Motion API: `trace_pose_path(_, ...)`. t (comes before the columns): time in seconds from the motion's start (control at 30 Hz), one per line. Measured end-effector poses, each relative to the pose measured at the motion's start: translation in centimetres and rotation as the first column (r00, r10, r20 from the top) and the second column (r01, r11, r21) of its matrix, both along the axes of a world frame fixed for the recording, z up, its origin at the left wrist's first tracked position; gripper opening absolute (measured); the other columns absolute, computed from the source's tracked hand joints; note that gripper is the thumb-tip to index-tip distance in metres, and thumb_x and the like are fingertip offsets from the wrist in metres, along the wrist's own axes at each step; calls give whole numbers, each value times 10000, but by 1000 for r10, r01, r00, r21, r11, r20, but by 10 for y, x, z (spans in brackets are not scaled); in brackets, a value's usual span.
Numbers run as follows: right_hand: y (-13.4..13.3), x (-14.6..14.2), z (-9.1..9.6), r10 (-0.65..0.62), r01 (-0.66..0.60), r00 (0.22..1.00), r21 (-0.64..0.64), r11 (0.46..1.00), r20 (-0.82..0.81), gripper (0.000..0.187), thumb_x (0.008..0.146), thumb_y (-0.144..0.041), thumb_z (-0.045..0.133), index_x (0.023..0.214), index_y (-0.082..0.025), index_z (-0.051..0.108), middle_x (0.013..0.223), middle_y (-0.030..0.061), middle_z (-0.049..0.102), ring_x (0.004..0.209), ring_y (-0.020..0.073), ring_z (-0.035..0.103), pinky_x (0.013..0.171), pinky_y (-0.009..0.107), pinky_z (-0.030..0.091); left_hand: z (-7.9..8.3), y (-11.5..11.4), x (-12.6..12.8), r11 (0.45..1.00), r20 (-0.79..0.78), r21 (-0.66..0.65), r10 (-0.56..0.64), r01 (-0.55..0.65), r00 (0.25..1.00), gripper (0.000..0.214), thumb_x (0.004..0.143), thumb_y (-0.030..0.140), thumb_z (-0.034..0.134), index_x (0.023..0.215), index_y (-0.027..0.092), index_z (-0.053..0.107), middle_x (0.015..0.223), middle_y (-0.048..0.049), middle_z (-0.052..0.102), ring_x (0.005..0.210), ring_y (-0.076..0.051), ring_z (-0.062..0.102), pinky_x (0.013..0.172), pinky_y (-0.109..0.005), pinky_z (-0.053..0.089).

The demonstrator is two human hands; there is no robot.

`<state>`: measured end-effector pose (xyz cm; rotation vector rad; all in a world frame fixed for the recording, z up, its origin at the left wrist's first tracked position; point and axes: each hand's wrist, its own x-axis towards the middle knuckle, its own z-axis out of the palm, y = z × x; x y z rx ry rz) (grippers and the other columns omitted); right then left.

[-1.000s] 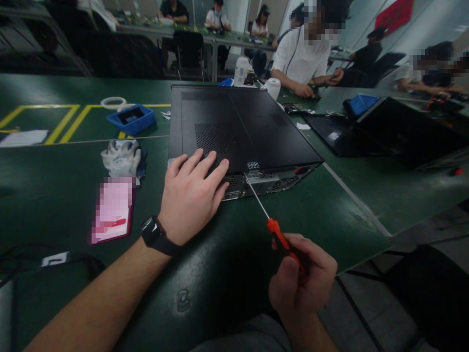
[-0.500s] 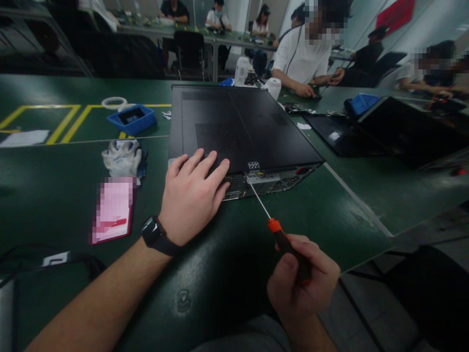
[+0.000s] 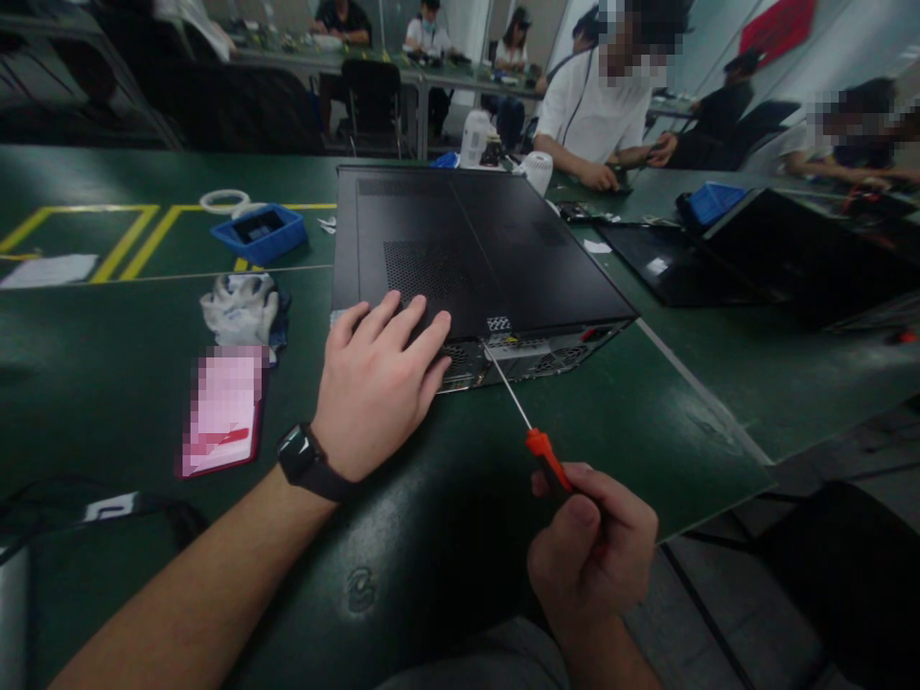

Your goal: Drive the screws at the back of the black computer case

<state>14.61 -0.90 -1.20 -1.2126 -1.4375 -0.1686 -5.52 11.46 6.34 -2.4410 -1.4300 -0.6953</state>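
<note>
A black computer case [image 3: 495, 240] lies on its side on the green table, its back panel with vents and a fan grille facing me. My left hand [image 3: 384, 383] rests with fingers spread on the near left edge of the case. In my right hand [image 3: 596, 537] is a screwdriver [image 3: 548, 460] with an orange and dark handle, gripped between thumb and fingers. Its thin shaft slants up to the left, and the tip meets the upper edge of the back panel, just below a checkered sticker [image 3: 498, 325]. The screw under the tip is too small to make out.
To the left lie a phone [image 3: 226, 412], grey gloves [image 3: 241, 307] and a blue tray [image 3: 263, 237]. Dark panels and another blue tray [image 3: 714, 203] are on the right. Across the table a person in a white shirt [image 3: 582, 105] works with both hands.
My right hand has turned the screwdriver handle, so more orange shows and the fingers sit differently. The tip stays at the same spot. My left hand and the case have not moved.
</note>
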Motion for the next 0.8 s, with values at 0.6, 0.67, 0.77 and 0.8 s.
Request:
trace_pose_path(0.6,6,-3,12,66,-65,998,33,997,-18,361,892,-172,649,1245,-186,579,1012,59,683,815,186,719,681,366,635,0,0,0,1000,35,2,-17,17,999,440,974,279,580,1407,217,628,1489,-151,625,1437,-376,522,1159,-588,401)
trace_pose_path(0.67,4,-2,9,20,-19,1000,43,999,-5,362,883,-171,675,1237,-170,596,1028,61,690,780,167,722,672,336,630,1,0,0,1000,24,0,-10,10,1000,437,983,283,566,1410,210,625,1493,-148,622,1440,-374,519,1162,-580,398)
trace_pose_path(0.77,0,0,5,-73,73,997,14,997,23,305,905,-185,680,1206,-163,632,990,48,710,727,141,716,645,291,610,1,0,0,1000,8,-5,-5,5,1000,438,990,292,556,1416,213,618,1497,-143,619,1444,-371,515,1163,-576,398)
trace_pose_path(0.8,0,0,5,-84,84,996,-1,996,24,288,922,-190,662,1208,-168,634,973,44,712,717,136,710,639,286,603,1,0,0,1000,6,-6,-5,5,1000,439,990,294,556,1417,216,616,1498,-142,618,1444,-370,515,1162,-576,399)
